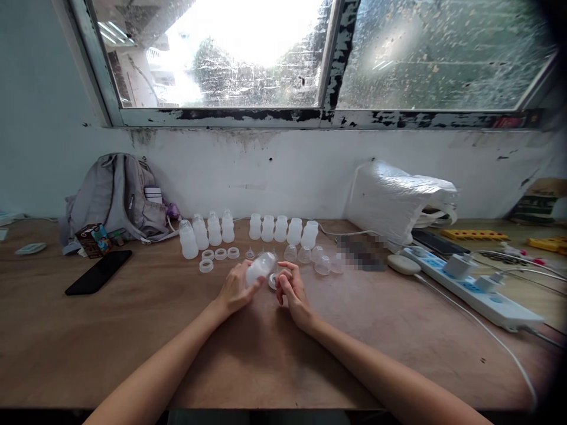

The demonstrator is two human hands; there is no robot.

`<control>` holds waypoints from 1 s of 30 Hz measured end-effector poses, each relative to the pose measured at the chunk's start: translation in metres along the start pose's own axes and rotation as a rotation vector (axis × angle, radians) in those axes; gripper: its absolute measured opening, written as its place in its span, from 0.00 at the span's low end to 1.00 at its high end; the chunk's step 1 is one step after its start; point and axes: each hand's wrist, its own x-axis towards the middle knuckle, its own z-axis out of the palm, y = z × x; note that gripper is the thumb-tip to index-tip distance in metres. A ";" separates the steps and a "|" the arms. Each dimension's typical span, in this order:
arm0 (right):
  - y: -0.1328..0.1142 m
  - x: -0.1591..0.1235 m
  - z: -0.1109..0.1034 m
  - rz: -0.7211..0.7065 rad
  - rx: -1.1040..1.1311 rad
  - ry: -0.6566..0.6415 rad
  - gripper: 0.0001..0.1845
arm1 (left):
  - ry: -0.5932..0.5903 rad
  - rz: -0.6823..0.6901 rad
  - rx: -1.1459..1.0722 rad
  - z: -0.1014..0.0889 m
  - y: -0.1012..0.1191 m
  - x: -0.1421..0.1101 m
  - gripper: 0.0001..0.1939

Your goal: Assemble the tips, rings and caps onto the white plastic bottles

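My left hand [234,288] is wrapped round a translucent white baby bottle [257,271], which leans to the right with a clear top. Close beside it, my right hand [295,294] is loosely curled, its fingers apart and no object visible in them. A white ring [273,281] shows at the right fingertips; whether they touch it I cannot tell. Beyond the hands stand several capless bottles [280,229] in a row. Clear dome caps [322,265] lie right of centre, and small clear teats [250,254] are partly hidden behind the held bottle.
Several capped bottles [214,229] and collar rings [206,266] are on the left. Farther left are a black phone [98,273], a small box [94,241] and a grey backpack [113,195]. A power strip [473,289] with cables and a white bag [394,200] occupy the right.
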 end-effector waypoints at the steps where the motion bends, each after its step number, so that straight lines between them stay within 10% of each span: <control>1: 0.000 0.001 0.000 0.010 0.013 -0.006 0.15 | 0.035 -0.039 -0.025 0.000 -0.005 0.003 0.14; 17: 0.002 0.005 -0.010 -0.042 -0.231 0.078 0.10 | 0.240 -0.226 -0.321 0.010 -0.048 0.014 0.28; 23: 0.003 0.006 -0.010 -0.061 -0.282 0.100 0.10 | 0.307 -0.072 0.014 -0.029 -0.018 0.022 0.23; 30: 0.001 0.008 -0.010 -0.059 -0.322 0.050 0.07 | 0.081 0.002 0.294 -0.079 0.006 0.067 0.15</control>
